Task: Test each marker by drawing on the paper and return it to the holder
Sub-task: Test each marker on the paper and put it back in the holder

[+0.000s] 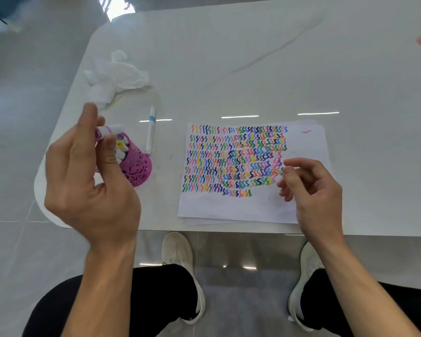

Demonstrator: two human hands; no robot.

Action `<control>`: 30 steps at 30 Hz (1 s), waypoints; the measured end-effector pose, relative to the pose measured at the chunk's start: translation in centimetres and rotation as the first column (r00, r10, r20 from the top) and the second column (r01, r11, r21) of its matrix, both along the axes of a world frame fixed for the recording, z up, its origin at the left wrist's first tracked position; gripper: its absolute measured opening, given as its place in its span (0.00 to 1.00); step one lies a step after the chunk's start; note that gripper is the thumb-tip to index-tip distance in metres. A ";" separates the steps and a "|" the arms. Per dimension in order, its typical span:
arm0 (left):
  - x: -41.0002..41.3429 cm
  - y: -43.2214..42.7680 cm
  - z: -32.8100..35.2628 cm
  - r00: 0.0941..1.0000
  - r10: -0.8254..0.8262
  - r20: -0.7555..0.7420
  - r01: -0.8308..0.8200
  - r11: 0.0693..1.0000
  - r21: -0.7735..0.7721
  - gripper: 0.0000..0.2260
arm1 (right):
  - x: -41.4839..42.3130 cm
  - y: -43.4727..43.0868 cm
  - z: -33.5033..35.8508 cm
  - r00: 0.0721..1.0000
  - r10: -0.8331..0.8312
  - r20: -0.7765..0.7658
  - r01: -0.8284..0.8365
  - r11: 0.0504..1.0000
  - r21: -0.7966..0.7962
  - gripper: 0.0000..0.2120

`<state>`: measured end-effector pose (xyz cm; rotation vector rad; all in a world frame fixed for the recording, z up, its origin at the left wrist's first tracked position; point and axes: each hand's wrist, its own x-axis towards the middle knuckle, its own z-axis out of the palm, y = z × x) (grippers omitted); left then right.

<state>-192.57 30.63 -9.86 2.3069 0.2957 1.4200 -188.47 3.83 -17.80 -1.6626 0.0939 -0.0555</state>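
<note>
Over the pink holder (pixel 136 166) at the table's (pixel 253 57) left edge, our left hand (pixel 90 181) pinches a white marker (pixel 107 130) between thumb and fingers, just above the markers standing inside. Our right hand (pixel 311 188) hovers loosely curled and empty over the paper (pixel 229 205) filled with coloured squiggles. Another marker (pixel 150 130) lies between holder and paper, near a crumpled tissue (pixel 114 76).
</note>
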 end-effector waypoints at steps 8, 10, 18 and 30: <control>0.4 0.8 -1.3 0.973 0.087 -0.213 -0.119 0.982 -0.144 0.17 | 0.0 0.1 -0.3 1.000 0.000 0.007 0.000 1.000 -0.016 0.04; 0.6 0.7 -1.6 0.947 0.119 -0.299 -0.173 0.972 -0.159 0.17 | 0.0 0.1 -0.4 1.000 0.004 0.006 -0.003 1.000 -0.018 0.04; 1.2 1.5 -3.0 0.862 0.154 -0.483 -0.212 0.975 -0.068 0.18 | 0.1 0.3 -0.6 1.000 0.003 0.001 -0.003 1.000 -0.001 0.04; 1.2 0.0 -2.7 0.936 0.082 -0.342 -0.088 0.996 -0.003 0.22 | 0.0 0.1 -0.8 1.000 0.003 -0.005 -0.003 1.000 -0.016 0.04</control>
